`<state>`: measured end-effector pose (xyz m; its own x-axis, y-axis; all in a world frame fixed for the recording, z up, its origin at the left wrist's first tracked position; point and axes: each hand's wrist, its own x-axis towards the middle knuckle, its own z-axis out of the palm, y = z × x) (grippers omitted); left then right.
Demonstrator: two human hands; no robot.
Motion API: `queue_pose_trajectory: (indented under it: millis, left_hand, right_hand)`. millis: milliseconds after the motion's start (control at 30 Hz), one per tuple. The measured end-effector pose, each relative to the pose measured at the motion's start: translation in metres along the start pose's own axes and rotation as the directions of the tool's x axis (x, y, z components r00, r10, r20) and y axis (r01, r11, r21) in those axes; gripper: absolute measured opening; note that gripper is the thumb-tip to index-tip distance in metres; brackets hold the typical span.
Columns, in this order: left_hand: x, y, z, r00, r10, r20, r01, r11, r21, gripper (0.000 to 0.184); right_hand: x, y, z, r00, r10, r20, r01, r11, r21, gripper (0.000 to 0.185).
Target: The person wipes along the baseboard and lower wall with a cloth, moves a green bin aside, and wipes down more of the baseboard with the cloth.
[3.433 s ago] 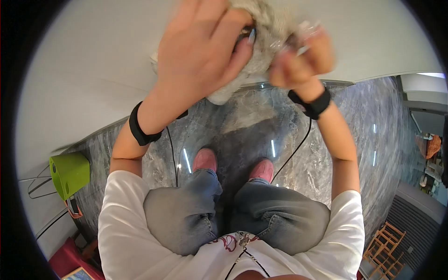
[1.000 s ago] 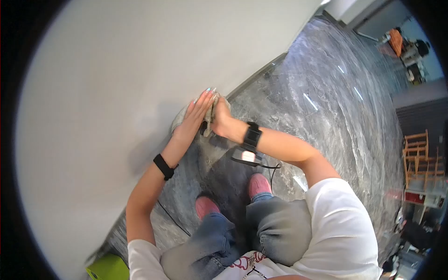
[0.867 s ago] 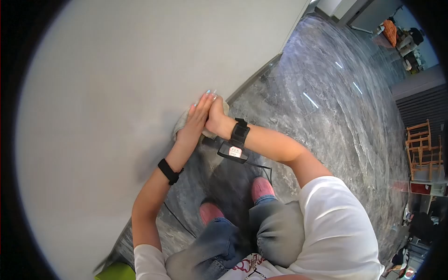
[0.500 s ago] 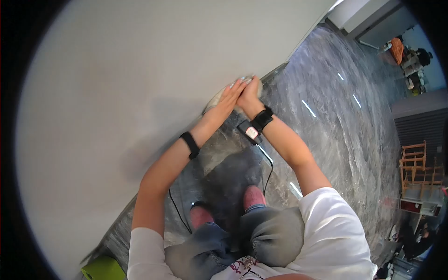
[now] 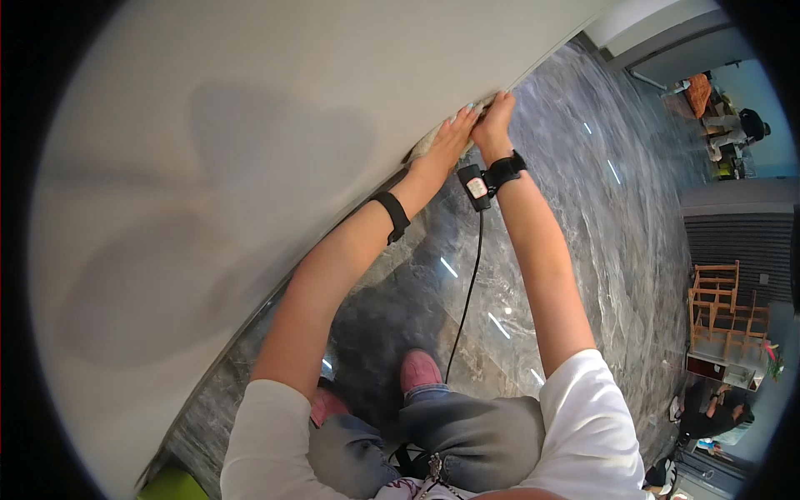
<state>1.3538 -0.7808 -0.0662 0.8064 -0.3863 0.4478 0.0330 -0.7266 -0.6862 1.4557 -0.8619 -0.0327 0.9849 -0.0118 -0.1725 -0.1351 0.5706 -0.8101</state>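
Note:
Low on the pale wall (image 5: 275,50), just above the floor, a bunched light-beige cloth (image 5: 427,143) shows partly beneath my hands. My left hand (image 5: 454,135) lies over it, fingers stretched out and pressing it to the wall's lower edge. Close beside it, my right hand (image 5: 495,125) is closed on the cloth's far end, its thumb up and its other fingers mostly hidden. Each wrist wears a black band; a small black box (image 5: 475,187) with a cable hangs at the right one.
A dark skirting strip (image 5: 242,332) runs along the wall's foot. The cable (image 5: 469,292) trails over the glossy grey marbled floor (image 5: 617,275) toward my pink shoes (image 5: 419,371). Wooden chairs (image 5: 725,300) and a person in black (image 5: 712,412) are at right; a green object (image 5: 173,485) lies lower left.
Both hands have slid with the cloth along the wall's base, up and to the right in view. The arms reach farther out, and the black box now hangs lower beside the right wrist.

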Motion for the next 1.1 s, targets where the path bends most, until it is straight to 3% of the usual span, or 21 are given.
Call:
queue_pose_trajectory:
  millis: [133, 200, 333, 400, 500, 633, 700, 767, 833, 900, 1033, 1067, 1100]
  left_hand:
    - [0.008, -0.010, -0.009, 1.000, -0.023, -0.009, 0.023, 0.998, -0.058, 0.060]
    - [0.009, -0.016, -0.013, 0.989, -0.140, -0.052, 0.132, 0.983, -0.130, 0.056]
    - [-0.009, -0.041, -0.025, 0.994, -0.108, -0.012, 0.106, 0.990, -0.096, 0.054]
    - [-0.026, -0.052, -0.024, 0.988, -0.135, -0.069, 0.130, 0.989, -0.070, 0.054]
    - [-0.076, -0.084, -0.035, 0.996, -0.068, -0.053, 0.069, 0.997, 0.032, 0.054]
    - [-0.161, -0.126, -0.052, 0.999, -0.022, -0.027, 0.023, 0.999, 0.047, 0.054]
    - [-0.213, -0.159, -0.077, 0.992, 0.098, 0.082, -0.092, 0.993, -0.075, 0.053]
    - [-0.271, -0.171, -0.083, 0.958, 0.152, 0.243, -0.062, 0.938, -0.341, 0.052]
    - [-0.315, -0.191, -0.113, 0.928, 0.132, 0.349, 0.049, 0.884, -0.465, 0.052]
    - [-0.343, -0.196, -0.154, 0.879, 0.113, 0.464, 0.149, 0.859, -0.490, 0.052]
    - [-0.381, -0.153, -0.192, 0.884, 0.241, 0.400, 0.259, 0.460, -0.849, 0.048]
    - [-0.375, -0.145, -0.191, 0.878, 0.239, 0.416, 0.272, 0.465, -0.842, 0.048]
    - [-0.369, -0.135, -0.187, 0.787, 0.252, 0.564, 0.542, 0.155, -0.826, 0.051]
  right_hand:
    - [-0.019, -0.032, 0.028, 0.988, -0.147, 0.034, 0.149, 0.988, -0.044, 0.049]
    - [-0.024, -0.040, 0.036, 0.963, -0.214, 0.163, 0.215, 0.977, 0.016, 0.049]
    - [-0.044, -0.044, 0.056, 0.932, -0.289, 0.220, 0.293, 0.956, 0.011, 0.053]
    - [-0.062, -0.037, 0.066, 0.929, -0.323, 0.180, 0.313, 0.946, 0.083, 0.057]
    - [-0.102, -0.016, 0.078, 0.928, -0.243, 0.282, 0.207, 0.967, 0.149, 0.059]
    - [-0.176, 0.015, 0.105, 0.953, -0.045, 0.299, 0.018, 0.996, 0.090, 0.056]
    - [-0.214, 0.040, 0.106, 0.910, 0.255, 0.327, -0.281, 0.959, 0.033, 0.058]
    - [-0.257, 0.070, 0.105, 0.872, 0.276, 0.405, -0.267, 0.960, -0.081, 0.062]
    - [-0.289, 0.108, 0.095, 0.800, 0.416, 0.432, -0.393, 0.908, -0.146, 0.071]
    - [-0.322, 0.126, 0.095, 0.764, 0.407, 0.500, -0.224, 0.895, -0.386, 0.071]
    - [-0.360, 0.133, 0.108, 0.722, 0.397, 0.566, -0.034, 0.838, -0.544, 0.067]
    - [-0.359, 0.130, 0.113, 0.745, 0.391, 0.540, 0.007, 0.805, -0.593, 0.066]
    - [-0.361, 0.131, 0.115, 0.737, 0.400, 0.545, 0.005, 0.804, -0.595, 0.066]
